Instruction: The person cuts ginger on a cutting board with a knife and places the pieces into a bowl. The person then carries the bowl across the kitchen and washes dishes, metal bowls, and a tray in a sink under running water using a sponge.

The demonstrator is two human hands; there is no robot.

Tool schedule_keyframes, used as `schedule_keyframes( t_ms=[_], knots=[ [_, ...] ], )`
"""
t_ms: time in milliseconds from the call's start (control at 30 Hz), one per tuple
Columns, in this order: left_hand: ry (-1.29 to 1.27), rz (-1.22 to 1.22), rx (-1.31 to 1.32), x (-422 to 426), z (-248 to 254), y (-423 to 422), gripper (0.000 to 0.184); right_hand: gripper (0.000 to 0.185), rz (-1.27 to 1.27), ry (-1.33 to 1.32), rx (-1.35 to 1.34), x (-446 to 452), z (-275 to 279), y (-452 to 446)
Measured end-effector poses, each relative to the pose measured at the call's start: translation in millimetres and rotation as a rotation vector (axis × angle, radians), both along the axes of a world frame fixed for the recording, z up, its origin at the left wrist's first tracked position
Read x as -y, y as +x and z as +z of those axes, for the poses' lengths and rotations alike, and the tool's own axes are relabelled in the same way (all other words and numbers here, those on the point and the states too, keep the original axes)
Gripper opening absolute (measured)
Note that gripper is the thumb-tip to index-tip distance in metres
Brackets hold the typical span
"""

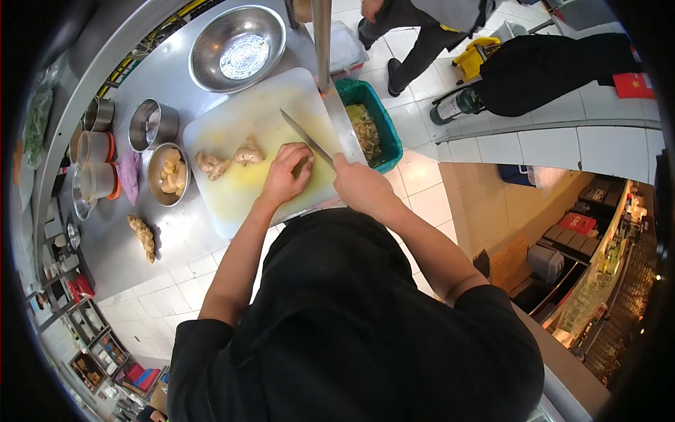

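Okay, going left to right: there's a clear tub with an orange rim [96, 181] at the far side of the metal counter [190, 228], with a purple cloth [129, 176] bunched up just beside it. Nearer the person, a knobbly ginger root [143, 238] lies right on the metal. Next over is a steel pot [153, 125], and just beside that a steel bowl [156, 165] with a bunch of pale yellow chunks [173, 174] in it. Past those, a big metal basin [237, 53] sits near the far end of the white cutting board [232, 200].

The board's got yellowish stains and two tan ginger pieces on it, one [212, 165] near the left edge and the other [248, 151] closer to the middle. Right of those, the left hand [287, 172] is down over the board, fingers bunched and curled under. Can't tell whether it's pinning something, the fingers cover that spot. The knife [307, 138] is over the board, its blade angled past that hand's fingertips, tip pointing away from the person. The right hand [360, 184] is closed firmly around the handle, at the board's right side.

Beyond the counter there's a teal bin [395, 139] with pale scraps inside, and another person [415, 32] in dark trousers standing on the tiles.
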State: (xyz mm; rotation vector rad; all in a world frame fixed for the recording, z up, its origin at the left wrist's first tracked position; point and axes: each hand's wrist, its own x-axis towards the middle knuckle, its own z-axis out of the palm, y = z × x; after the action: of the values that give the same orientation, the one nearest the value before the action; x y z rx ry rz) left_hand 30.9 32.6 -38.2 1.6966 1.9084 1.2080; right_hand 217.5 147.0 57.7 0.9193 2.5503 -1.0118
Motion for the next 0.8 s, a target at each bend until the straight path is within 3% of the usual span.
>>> schedule_keyframes(
  t_ms=[133,267,467,533,633,800],
  knots=[
    [-0.012,-0.027,0.003,1,-1,0,0.023,0.024,0.058,0.007,0.025,8,12,9],
    [-0.015,-0.034,0.006,-1,1,-2,0.022,0.026,-0.048,0.000,-0.108,-7,-53,-20],
    [-0.127,-0.034,0.061,0,13,-4,0.018,0.027,-0.054,-0.120,-0.192,-31,-53,4],
    [-0.242,-0.248,0.090,-1,22,-19,0.019,0.027,-0.190,-0.114,-0.231,-25,-46,22],
    [-0.259,-0.348,-0.037,1,29,-32,0.020,0.027,-0.362,-0.056,-0.157,-12,-41,31],
    [-0.171,-0.100,-0.018,13,36,-14,0.015,0.024,-0.167,-0.029,-0.091,-3,-18,29]
  ],
)
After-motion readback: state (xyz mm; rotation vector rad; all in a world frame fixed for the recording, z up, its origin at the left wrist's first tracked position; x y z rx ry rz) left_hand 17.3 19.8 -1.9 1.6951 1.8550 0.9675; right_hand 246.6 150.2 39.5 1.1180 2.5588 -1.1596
